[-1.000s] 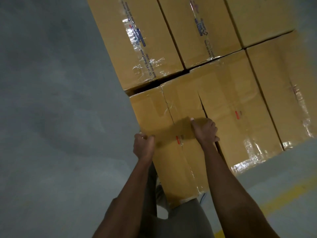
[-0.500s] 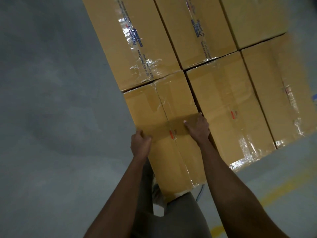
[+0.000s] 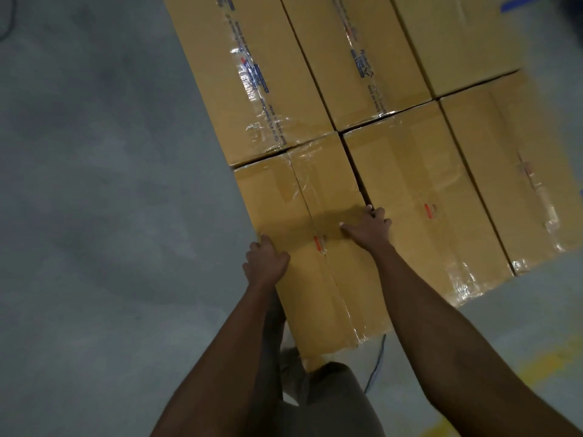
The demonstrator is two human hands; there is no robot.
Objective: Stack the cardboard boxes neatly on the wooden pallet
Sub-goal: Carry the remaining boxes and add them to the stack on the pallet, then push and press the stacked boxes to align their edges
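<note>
A taped cardboard box (image 3: 315,197) lies at the near left corner of a block of several like boxes, level with its neighbours. My left hand (image 3: 264,260) grips its left edge with the fingers curled over the side. My right hand (image 3: 368,228) rests on its top at the right edge, fingertips at the narrow dark gap beside the neighbouring box (image 3: 419,197). The far box (image 3: 252,77) butts against its far end. The wooden pallet is hidden under the boxes.
Grey concrete floor (image 3: 94,216) spreads to the left and in front. A yellow floor line (image 3: 530,370) runs at the lower right. My legs and a shoe (image 3: 290,357) stand against the near end of the box.
The box has slid away from me and closed the dark gap against the far box. It now sits square in the row. Both hands stayed on it.
</note>
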